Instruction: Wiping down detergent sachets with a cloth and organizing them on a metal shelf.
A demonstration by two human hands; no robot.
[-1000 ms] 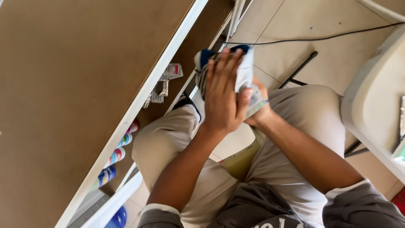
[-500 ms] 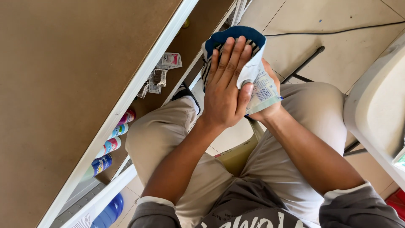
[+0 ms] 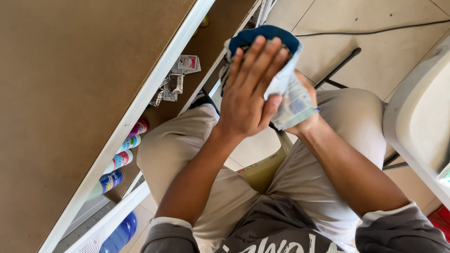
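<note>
- Plastic, thin and crinkly – that's the pale printed packet [image 3: 293,100], pinched above the lap between two palms.
- Left hand [image 3: 248,93] lies flat over the bundle, fingers [image 3: 262,61] straight and spread a little, not curled shut; thumb tip presses the packet's near edge.
- Right hand [image 3: 304,119] sits underneath and is mostly hidden; how far its fingers are closed I cannot tell, though it seems to cradle the bundle from below.
- Dark blue cloth [image 3: 267,35] pokes out past the fingertips, wrapped around or behind the packet – which exactly, I can't say.
- Handling call: both look light, soft and floppy, the film likely slippery, so a flat squeeze on the broad faces should hold better than an edge pinch.
- Outward now: beige trousers [image 3: 187,154], a brown-topped table [image 3: 70,93] with a white edge to the left.
- Beneath it, small sachets [image 3: 180,77] and a row of colourful bottles [image 3: 124,150].
- White plastic chair [image 3: 417,117] at right, a black cable [image 3: 375,32] across the tiled floor [image 3: 389,61].
</note>
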